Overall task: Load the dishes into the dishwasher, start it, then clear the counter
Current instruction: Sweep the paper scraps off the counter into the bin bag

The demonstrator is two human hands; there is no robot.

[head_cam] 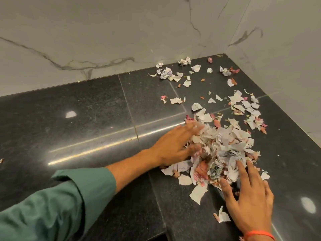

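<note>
- Our pile of paper scraps (224,150) sits on the black counter (86,119), near the corner where two marble walls (104,32) meet.
- Our left hand (173,145) lies flat with straight fingers, pushing the pile's left side.
- Our right hand (250,195) lies flat too, fingertips on the pile's near edge. Neither hand holds anything.
- We think the scraps are very light, soft and easy to scatter, so we should scoop from both sides.
- The counter looks smooth and shiny. More loose scraps (185,79) lie farther back.

Head view, down onto near counter (86,110)
</note>
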